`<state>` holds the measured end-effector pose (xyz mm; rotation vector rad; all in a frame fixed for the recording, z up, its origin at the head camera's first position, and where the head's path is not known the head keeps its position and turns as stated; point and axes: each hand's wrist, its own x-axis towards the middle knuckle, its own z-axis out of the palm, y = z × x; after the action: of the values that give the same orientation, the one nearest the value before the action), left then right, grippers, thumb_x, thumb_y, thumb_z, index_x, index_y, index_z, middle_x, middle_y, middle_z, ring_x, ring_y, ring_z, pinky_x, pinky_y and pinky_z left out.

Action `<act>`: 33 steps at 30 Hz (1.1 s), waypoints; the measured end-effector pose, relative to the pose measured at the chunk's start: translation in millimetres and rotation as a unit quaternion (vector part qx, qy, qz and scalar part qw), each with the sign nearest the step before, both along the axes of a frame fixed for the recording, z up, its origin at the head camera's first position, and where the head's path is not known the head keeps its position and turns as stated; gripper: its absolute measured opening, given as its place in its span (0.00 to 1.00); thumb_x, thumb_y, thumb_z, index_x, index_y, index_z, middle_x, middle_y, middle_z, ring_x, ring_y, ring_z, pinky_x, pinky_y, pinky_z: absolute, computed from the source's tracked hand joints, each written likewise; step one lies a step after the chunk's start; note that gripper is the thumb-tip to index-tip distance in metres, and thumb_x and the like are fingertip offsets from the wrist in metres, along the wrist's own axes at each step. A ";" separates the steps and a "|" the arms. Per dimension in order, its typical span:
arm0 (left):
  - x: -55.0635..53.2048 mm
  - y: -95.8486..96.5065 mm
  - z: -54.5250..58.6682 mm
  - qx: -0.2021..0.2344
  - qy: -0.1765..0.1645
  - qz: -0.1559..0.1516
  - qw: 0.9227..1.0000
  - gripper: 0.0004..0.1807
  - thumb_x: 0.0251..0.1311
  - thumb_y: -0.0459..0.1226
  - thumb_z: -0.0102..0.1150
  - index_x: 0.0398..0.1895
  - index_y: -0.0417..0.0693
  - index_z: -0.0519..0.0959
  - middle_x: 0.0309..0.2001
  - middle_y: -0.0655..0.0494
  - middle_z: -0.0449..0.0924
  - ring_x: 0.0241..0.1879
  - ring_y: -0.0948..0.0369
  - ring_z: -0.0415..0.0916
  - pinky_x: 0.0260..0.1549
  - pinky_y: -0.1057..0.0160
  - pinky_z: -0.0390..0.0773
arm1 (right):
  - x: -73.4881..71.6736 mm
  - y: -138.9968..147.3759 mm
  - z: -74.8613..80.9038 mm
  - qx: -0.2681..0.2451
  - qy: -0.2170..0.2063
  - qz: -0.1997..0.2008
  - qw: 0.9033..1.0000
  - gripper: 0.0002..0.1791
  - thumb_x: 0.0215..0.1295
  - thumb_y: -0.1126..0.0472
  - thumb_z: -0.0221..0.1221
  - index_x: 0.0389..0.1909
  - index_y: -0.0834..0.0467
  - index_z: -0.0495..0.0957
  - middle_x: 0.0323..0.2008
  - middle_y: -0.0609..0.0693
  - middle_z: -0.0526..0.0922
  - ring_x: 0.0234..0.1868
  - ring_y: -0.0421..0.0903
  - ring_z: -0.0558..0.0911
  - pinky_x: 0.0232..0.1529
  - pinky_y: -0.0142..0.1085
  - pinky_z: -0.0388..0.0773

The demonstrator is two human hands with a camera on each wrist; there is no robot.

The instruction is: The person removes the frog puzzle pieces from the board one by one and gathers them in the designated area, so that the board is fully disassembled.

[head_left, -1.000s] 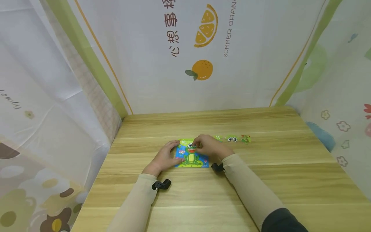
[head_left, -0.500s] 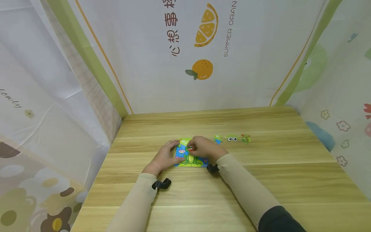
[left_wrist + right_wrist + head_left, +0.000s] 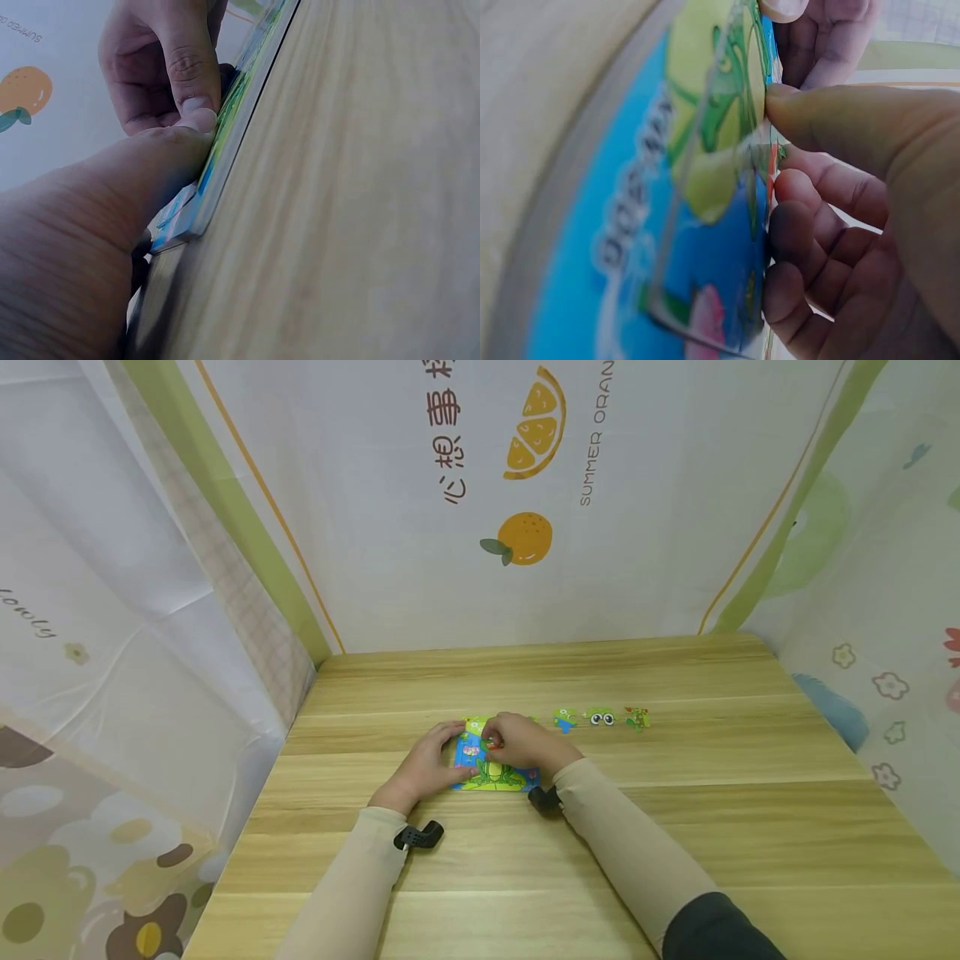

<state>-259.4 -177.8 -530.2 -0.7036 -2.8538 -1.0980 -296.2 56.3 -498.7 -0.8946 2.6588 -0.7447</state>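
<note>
A frog picture puzzle [image 3: 497,777] in a flat tray lies on the table. My left hand [image 3: 423,768] rests at its left side, thumb pressing on the picture and fingers reaching along the edge to the far corner. Over the frog's head, my right hand [image 3: 528,743] pinches a small puzzle piece [image 3: 773,159] with red and green on it, close to the board. Its fingers hide most of the piece and the frog's face. In the left wrist view, the right thumb comes down beside the left thumb [image 3: 176,146].
Three loose puzzle pieces lie in a row right of the board: a green-and-blue one [image 3: 564,720], one with two eyes [image 3: 601,718] and a green-and-red one [image 3: 637,718]. A printed white curtain [image 3: 637,568] hangs behind the wooden table [image 3: 675,835].
My right hand has shifted slightly left over the board, now covering the frog's face, and the green-and-blue loose piece shows more fully. My left hand has stayed in place.
</note>
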 end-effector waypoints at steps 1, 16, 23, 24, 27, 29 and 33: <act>-0.1 0.1 0.2 -0.001 -0.001 0.000 1.000 0.46 0.57 0.51 0.79 0.75 0.40 0.70 0.76 0.51 0.67 0.76 0.49 0.63 0.74 0.49 0.65 | 0.0 -0.2 0.0 -0.001 -0.003 -0.002 1.000 0.17 0.69 0.56 0.71 0.54 0.59 0.84 0.34 0.46 0.78 0.35 0.43 0.76 0.39 0.35 0.78; 0.2 0.7 1.2 -0.002 -0.008 0.000 1.000 0.47 0.57 0.52 0.79 0.75 0.41 0.70 0.76 0.51 0.66 0.76 0.48 0.62 0.74 0.48 0.64 | 0.4 -2.2 -1.8 -0.024 0.006 -0.022 0.999 0.12 0.69 0.61 0.69 0.50 0.57 0.82 0.32 0.43 0.80 0.32 0.40 0.78 0.40 0.34 0.80; -0.5 1.1 1.6 -0.001 -0.015 0.003 1.000 0.47 0.58 0.52 0.78 0.77 0.43 0.69 0.77 0.52 0.65 0.76 0.50 0.62 0.74 0.49 0.64 | 2.5 -2.6 2.5 -0.011 0.018 -0.026 0.999 0.12 0.69 0.62 0.69 0.50 0.57 0.82 0.31 0.42 0.80 0.31 0.40 0.78 0.39 0.32 0.80; -0.6 1.2 1.8 -0.002 -0.017 0.004 1.000 0.47 0.58 0.52 0.78 0.77 0.43 0.68 0.77 0.52 0.65 0.76 0.50 0.62 0.75 0.50 0.64 | 2.6 -2.6 3.1 -0.009 0.021 -0.025 0.999 0.12 0.69 0.62 0.68 0.50 0.58 0.82 0.30 0.42 0.80 0.31 0.40 0.78 0.38 0.32 0.80; -0.7 1.2 2.1 -0.005 -0.020 0.004 1.000 0.48 0.58 0.52 0.78 0.77 0.43 0.68 0.77 0.52 0.65 0.76 0.51 0.62 0.75 0.52 0.64 | 2.5 -2.6 3.5 -0.008 0.026 -0.022 0.999 0.11 0.69 0.63 0.68 0.50 0.59 0.83 0.30 0.42 0.80 0.30 0.39 0.78 0.37 0.32 0.80; -0.7 1.1 1.8 -0.007 -0.019 0.004 1.000 0.47 0.58 0.51 0.78 0.76 0.42 0.68 0.77 0.53 0.66 0.76 0.52 0.62 0.75 0.52 0.64 | 1.6 -2.8 2.4 -0.008 0.028 -0.021 0.999 0.11 0.69 0.63 0.67 0.49 0.59 0.83 0.30 0.42 0.80 0.30 0.39 0.78 0.37 0.33 0.80; 0.1 1.0 1.8 -0.009 -0.017 0.005 1.000 0.47 0.58 0.52 0.78 0.76 0.41 0.68 0.77 0.52 0.66 0.76 0.51 0.62 0.75 0.51 0.64 | 0.5 -2.8 0.0 -0.010 0.028 -0.026 0.999 0.10 0.69 0.63 0.66 0.49 0.59 0.83 0.30 0.41 0.80 0.31 0.39 0.78 0.39 0.32 0.81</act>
<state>-259.3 -176.8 -528.4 -0.6764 -2.8959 -1.0961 -295.7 53.6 -498.7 -0.8679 2.7376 -0.7713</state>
